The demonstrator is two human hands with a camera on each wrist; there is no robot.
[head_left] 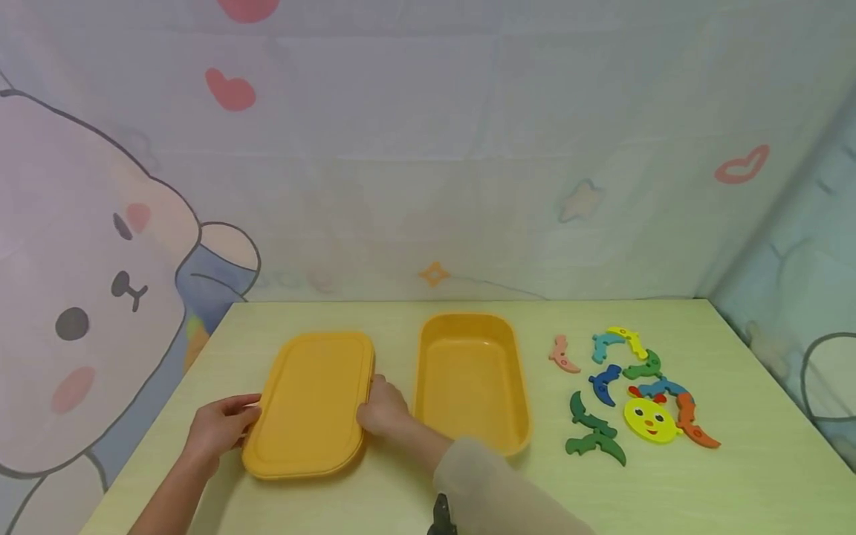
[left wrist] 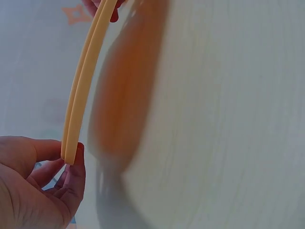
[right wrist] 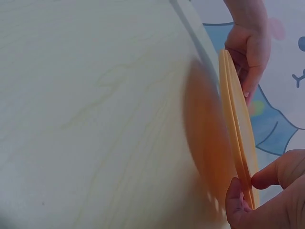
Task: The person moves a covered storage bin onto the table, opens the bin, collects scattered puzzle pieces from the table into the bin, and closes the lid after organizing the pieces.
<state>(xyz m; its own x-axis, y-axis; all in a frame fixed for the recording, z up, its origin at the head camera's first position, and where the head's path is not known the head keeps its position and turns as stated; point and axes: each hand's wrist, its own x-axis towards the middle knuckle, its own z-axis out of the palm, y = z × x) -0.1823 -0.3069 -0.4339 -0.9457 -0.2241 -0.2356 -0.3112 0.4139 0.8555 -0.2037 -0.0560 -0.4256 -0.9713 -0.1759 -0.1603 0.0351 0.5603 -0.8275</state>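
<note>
A flat yellow lid (head_left: 310, 409) with rounded corners is held level a little above the table, its shadow showing below it in both wrist views. My left hand (head_left: 223, 427) pinches its left edge, thumb on top and fingers beneath. On the opposite edge my right hand (head_left: 384, 407) pinches it in the same way. The lid's rim (left wrist: 82, 90) appears edge-on in the left wrist view. Right of my right hand stands an open yellow box (head_left: 471, 379), with nothing seen inside it.
Several colourful curved puzzle pieces (head_left: 595, 443) lie scattered on the table's right side. Among them is a yellow smiling caterpillar head (head_left: 650, 421) joined to an orange piece (head_left: 695, 423). A printed cloth (head_left: 401, 148) hangs behind the pale table (head_left: 749, 475).
</note>
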